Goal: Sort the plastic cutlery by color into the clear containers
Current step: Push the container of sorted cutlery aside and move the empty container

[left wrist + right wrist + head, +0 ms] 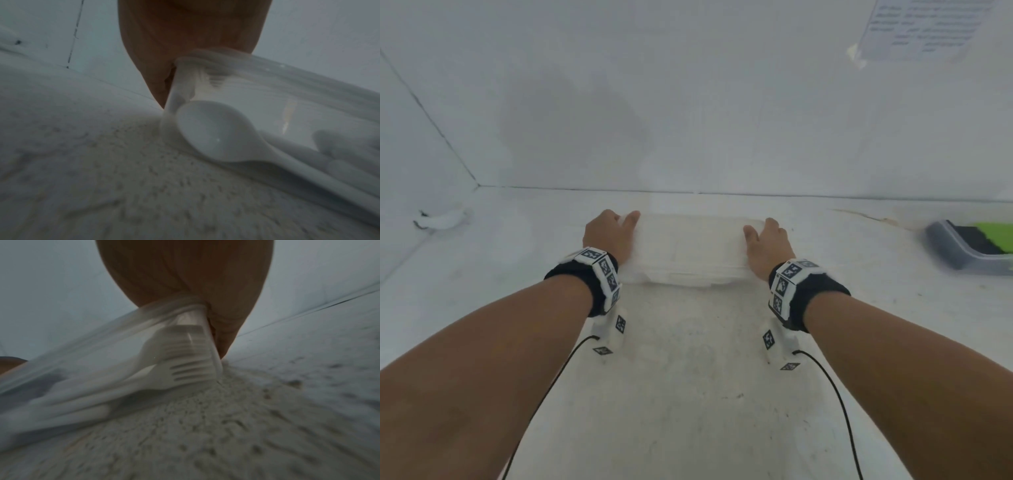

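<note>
At the middle of the white table, the person's left hand grips the left end of a clear container, thumb laid over the rim and the other fingers down along the outer wall. The right hand grips the opposite end in the same manner, thumb on top, so the box sits between both palms and rests on the surface. Through the transparent wall, the left wrist view shows a white spoon lying inside with its bowl close to the held corner, and more white pieces behind it, too blurred to name. The right wrist view shows white forks with their tines pointing toward the end by the right hand. Far to the right, near the table edge, stands a second clear container that holds black and green cutlery. A printed paper is taped on the wall above it.
</note>
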`<state>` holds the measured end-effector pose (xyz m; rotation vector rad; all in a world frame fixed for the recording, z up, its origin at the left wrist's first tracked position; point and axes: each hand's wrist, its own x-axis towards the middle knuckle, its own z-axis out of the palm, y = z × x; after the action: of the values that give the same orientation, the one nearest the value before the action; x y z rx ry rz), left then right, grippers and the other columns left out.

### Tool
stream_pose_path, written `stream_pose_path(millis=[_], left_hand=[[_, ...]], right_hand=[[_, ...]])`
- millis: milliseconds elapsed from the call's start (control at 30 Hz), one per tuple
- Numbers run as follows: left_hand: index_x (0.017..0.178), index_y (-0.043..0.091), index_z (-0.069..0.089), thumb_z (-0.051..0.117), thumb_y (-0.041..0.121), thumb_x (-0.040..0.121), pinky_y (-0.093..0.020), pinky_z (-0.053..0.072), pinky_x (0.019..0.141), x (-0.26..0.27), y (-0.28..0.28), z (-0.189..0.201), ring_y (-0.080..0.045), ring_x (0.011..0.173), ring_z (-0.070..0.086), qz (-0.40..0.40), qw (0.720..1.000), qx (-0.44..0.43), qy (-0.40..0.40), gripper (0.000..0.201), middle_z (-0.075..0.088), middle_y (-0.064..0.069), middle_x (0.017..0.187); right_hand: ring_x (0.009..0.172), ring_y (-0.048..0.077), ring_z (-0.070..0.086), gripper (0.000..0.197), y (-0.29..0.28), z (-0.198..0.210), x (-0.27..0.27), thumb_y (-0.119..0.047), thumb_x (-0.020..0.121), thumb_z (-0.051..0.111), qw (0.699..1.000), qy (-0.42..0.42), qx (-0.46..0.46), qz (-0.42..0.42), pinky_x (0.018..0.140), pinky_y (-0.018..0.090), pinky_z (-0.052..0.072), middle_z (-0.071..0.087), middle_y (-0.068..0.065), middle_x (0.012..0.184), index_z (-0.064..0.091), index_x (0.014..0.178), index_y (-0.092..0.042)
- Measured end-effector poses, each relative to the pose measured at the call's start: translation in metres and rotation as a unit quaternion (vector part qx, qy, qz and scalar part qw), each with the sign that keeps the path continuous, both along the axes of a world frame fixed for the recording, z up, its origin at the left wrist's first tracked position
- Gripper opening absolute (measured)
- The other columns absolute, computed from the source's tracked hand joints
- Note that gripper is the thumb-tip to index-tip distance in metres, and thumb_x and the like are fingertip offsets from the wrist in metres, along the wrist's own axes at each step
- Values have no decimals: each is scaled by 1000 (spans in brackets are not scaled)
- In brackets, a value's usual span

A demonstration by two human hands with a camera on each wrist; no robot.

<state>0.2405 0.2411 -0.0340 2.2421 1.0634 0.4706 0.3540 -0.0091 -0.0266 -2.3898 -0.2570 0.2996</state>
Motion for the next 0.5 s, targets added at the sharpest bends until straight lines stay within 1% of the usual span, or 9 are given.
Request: stream_pose_path(millis=[100, 167, 267, 400, 433, 500], left_hand=[[106, 2, 61, 53, 54, 100, -35, 40, 81, 13, 14, -1, -33, 96, 58, 0, 1000, -2, -3, 53, 65, -14, 102], [107, 1, 62, 52, 55, 99, -37, 41, 80, 20, 22, -3, -36, 100, 61, -2, 1000, -1, -3, 56, 67, -17, 105], [107, -1, 62, 51, 59, 97, -38, 42, 76, 26, 28, -8, -39, 98, 63, 7, 1000, -6, -5, 61, 69, -20, 106], [108, 2, 62, 49, 61, 97, -35, 41, 72, 26, 25, -10, -37, 96, 64, 12, 1000, -9, -10, 62, 69, -17, 105], [110, 3, 61, 46, 62, 98, -36, 41, 74, 25, 24, -8, -36, 98, 64, 11, 1000, -8, -10, 63, 68, -16, 106], [120, 6, 59, 38, 67, 98, -39, 44, 82, 22, 22, -1, -35, 107, 61, 2, 1000, 4, -19, 68, 65, -14, 113]], right_hand=[[127, 40, 49, 58, 14, -2, 14, -43, 109, 35, 1000, -7, -3, -6, 99, 44, 41, 43, 21, 146, 30, 151, -4], [127, 41, 49, 57, 21, -3, 20, -42, 109, 35, 1000, -9, -2, -12, 99, 44, 41, 43, 21, 145, 31, 150, -4], [126, 41, 50, 55, 25, -7, 24, -42, 108, 37, 1000, -11, 8, -22, 98, 44, 41, 45, 20, 144, 34, 149, -5], [122, 37, 52, 55, 21, -10, 25, -45, 107, 38, 1000, -11, 18, -19, 95, 42, 42, 47, 18, 141, 35, 148, -8], [122, 36, 53, 57, 19, -9, 26, -47, 106, 38, 1000, -10, 21, -15, 95, 41, 42, 48, 17, 141, 34, 148, -9], [125, 36, 52, 62, 15, -6, 27, -53, 105, 38, 1000, -3, 29, -4, 98, 42, 42, 47, 16, 144, 34, 150, -10]])
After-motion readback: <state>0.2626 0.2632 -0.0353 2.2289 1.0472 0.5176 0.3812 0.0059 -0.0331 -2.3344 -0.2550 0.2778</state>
